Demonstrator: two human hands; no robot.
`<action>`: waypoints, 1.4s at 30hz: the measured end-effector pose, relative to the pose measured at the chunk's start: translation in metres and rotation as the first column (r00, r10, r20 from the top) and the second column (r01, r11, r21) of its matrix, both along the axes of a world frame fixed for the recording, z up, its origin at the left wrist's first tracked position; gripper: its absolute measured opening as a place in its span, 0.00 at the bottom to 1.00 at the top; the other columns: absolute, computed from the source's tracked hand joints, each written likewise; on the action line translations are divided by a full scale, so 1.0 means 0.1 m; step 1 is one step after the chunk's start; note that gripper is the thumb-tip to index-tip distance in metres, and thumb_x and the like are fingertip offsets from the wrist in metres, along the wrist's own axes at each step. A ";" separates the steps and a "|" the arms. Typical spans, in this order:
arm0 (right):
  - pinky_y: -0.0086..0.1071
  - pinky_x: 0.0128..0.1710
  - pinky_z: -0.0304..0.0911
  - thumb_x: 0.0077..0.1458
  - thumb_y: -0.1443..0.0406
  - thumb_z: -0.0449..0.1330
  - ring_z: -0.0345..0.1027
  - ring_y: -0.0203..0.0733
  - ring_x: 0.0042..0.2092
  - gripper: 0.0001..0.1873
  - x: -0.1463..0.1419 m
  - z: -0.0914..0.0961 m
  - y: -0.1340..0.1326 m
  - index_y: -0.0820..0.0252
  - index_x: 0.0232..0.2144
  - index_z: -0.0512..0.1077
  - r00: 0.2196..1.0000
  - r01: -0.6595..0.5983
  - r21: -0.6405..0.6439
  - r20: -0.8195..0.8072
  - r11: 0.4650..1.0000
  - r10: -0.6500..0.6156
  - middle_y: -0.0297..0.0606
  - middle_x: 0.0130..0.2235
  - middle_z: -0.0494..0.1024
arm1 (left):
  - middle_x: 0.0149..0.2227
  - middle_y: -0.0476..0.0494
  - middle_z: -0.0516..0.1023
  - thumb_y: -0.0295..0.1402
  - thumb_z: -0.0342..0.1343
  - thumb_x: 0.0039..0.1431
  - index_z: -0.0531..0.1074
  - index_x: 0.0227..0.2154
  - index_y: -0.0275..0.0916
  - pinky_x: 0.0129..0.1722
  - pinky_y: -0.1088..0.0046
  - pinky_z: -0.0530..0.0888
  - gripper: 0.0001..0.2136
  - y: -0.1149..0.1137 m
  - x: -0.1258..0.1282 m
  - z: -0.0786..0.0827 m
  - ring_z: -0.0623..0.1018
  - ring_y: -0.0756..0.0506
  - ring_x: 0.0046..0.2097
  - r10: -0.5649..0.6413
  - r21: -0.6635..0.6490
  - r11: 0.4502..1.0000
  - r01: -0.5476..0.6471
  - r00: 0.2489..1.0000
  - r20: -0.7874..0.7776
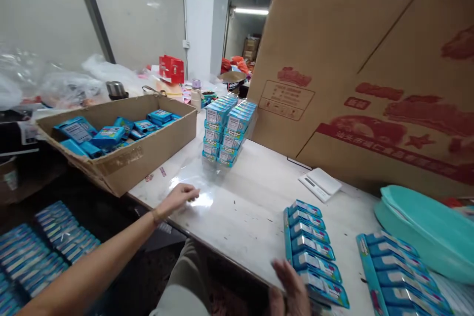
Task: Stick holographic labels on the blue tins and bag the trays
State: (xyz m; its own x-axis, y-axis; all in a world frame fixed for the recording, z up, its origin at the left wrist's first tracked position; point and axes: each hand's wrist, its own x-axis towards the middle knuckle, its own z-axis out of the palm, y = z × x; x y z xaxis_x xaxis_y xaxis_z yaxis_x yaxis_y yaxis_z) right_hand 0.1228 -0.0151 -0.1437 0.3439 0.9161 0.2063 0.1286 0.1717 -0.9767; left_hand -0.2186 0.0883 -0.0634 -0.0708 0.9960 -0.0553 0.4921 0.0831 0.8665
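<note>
My left hand [180,198] is closed, its fingertips pinching the near end of a clear plastic bag [203,182] that lies flat on the table. Farther back, the bag surrounds a stack of blue display boxes [222,131], piled in two columns. My right hand [291,290] is low at the table's front edge, a little blurred, with its fingers apart and nothing in them. Just beside it stands a display box [311,247] with a row of blue packets. A second such display box [402,276] is at the right, partly cut off.
A cardboard box [155,150] of loose blue packets is at the left. A large carton [351,84] walls the table's back. A white scale [321,183] and a turquoise basin [425,227] stand on the right. More filled display boxes [33,256] are low at the left.
</note>
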 end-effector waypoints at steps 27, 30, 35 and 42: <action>0.27 0.25 0.63 0.49 0.46 0.66 0.66 0.37 0.24 0.33 -0.16 0.03 0.13 0.62 0.50 0.71 0.997 0.008 -0.231 -0.079 0.973 -0.027 0.27 0.23 0.70 | 0.25 0.48 0.74 0.44 0.58 0.57 0.72 0.35 0.37 0.32 0.69 0.73 0.13 0.14 0.70 -0.22 0.75 0.46 0.29 -0.155 0.116 0.982 0.150 0.988 0.028; 0.26 0.18 0.54 0.51 0.42 0.63 0.58 0.34 0.18 0.25 0.07 0.26 0.09 0.58 0.32 0.71 0.994 0.060 -0.278 -0.072 0.959 -0.083 0.26 0.17 0.66 | 0.23 0.48 0.76 0.49 0.54 0.59 0.71 0.41 0.36 0.25 0.73 0.72 0.19 0.07 0.80 0.06 0.77 0.46 0.25 -0.222 0.123 0.971 0.205 0.965 0.143; 0.28 0.21 0.56 0.49 0.38 0.62 0.58 0.35 0.19 0.28 0.31 0.53 -0.07 0.57 0.28 0.71 0.976 0.212 -0.192 0.094 0.958 -0.197 0.27 0.17 0.65 | 0.25 0.45 0.78 0.46 0.56 0.60 0.75 0.29 0.38 0.32 0.70 0.74 0.15 0.04 1.11 0.36 0.79 0.44 0.30 -0.242 0.210 0.954 0.214 0.963 0.116; 0.27 0.21 0.55 0.55 0.37 0.55 0.57 0.35 0.19 0.32 0.55 0.50 -0.32 0.60 0.37 0.73 0.965 0.263 -0.107 0.014 0.959 -0.263 0.25 0.15 0.62 | 0.29 0.43 0.77 0.42 0.59 0.58 0.73 0.21 0.39 0.35 0.69 0.72 0.15 -0.01 1.56 0.74 0.75 0.45 0.33 -0.413 0.434 0.867 0.246 0.841 0.348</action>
State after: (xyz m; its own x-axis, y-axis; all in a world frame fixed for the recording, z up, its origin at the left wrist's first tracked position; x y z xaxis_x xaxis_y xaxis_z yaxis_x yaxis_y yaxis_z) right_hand 0.1781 -0.0469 -0.0939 0.5760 0.8098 0.1113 0.1543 0.0260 -0.9877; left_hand -0.0625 0.0876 0.0103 0.2123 0.9079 0.3615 0.0177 -0.3735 0.9275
